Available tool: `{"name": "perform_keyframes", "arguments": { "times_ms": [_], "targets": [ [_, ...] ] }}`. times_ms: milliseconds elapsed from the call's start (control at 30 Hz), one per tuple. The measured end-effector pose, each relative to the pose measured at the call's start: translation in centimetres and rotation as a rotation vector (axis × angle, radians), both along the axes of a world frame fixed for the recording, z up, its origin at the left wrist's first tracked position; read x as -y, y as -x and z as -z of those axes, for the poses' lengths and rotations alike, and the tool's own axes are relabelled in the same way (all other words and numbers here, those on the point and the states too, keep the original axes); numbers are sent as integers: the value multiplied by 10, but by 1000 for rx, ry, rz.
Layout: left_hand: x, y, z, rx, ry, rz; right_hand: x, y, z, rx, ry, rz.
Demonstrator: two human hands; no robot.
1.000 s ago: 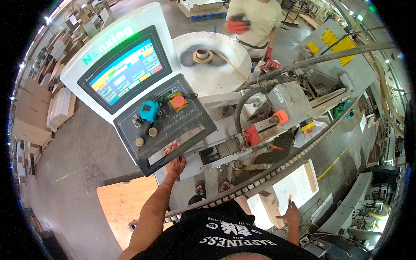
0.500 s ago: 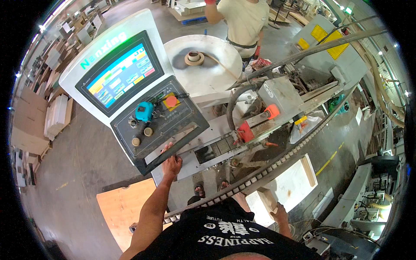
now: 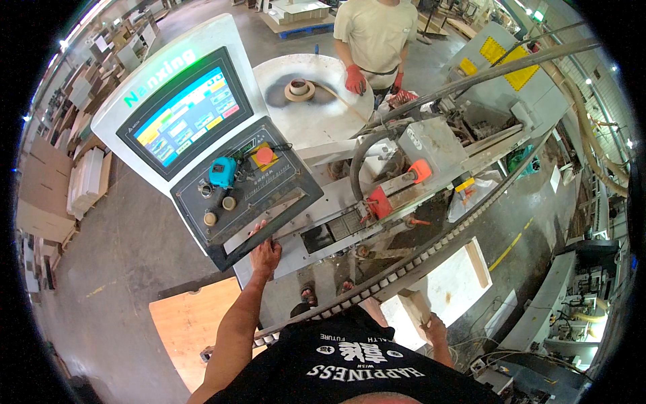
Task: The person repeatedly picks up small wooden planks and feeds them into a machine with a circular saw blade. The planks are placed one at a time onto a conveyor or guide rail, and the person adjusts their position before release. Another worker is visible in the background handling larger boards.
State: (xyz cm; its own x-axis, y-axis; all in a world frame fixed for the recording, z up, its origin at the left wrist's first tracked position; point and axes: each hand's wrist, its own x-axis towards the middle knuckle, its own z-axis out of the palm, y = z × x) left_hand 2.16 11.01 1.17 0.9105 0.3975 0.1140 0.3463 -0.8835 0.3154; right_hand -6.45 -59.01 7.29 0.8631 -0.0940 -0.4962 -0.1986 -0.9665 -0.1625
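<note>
My left hand [image 3: 265, 256] lies with its fingers stretched out on the grey metal bed of a machine, at the lower edge of the dark control panel [image 3: 282, 176]. Nothing shows in its grasp. At lower right, my right hand [image 3: 436, 330] touches or rests beside the end of a wooden strip [image 3: 415, 306] on a white board [image 3: 447, 286]. Its fingers look apart, though small in view. On the panel sit a turquoise device [image 3: 223, 172], a red push button [image 3: 264, 156] and several knobs. Above the panel, a touchscreen [image 3: 185, 118] is lit.
A roller track [image 3: 404, 268] curves close before me. Across the machine, a person [image 3: 375, 40] in red gloves stands beside a round white table [image 3: 316, 118] bearing a coil of banding [image 3: 300, 89]. An orange-brown board [image 3: 198, 323] lies at lower left. Stacked panels [image 3: 87, 182] stand far left.
The person opposite has lowered a raised gloved hand to the round table's edge and stands more upright. My right hand has shifted very slightly; my left hand stays in place.
</note>
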Motion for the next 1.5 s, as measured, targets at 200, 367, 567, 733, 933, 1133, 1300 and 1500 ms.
{"name": "perform_keyframes", "arguments": {
  "times_ms": [200,367,567,733,933,1133,1300,1500],
  "targets": [
    [14,3,-8,94,88,-7,-18,-33,-62,-29,134,28],
    [126,46,-27,-13,64,358,-53,-56,-111,304,97,-151],
    [235,37,-111,182,270,911,-147,-99,-108,340,-101,-472],
    [212,8,-95,-94,269,864,-245,-133,-95,19,-147,-616],
    [128,17,-52,-40,310,708,-328,-155,-57,38,-256,-783],
    [71,47,-37,32,112,365,-360,-157,-53,370,-542,-715],
    [56,32,-19,95,71,223,-345,-157,-22,114,-721,-438],
    [67,-7,-11,191,37,131,-360,-173,34,-415,-1224,243]
  ]
}}
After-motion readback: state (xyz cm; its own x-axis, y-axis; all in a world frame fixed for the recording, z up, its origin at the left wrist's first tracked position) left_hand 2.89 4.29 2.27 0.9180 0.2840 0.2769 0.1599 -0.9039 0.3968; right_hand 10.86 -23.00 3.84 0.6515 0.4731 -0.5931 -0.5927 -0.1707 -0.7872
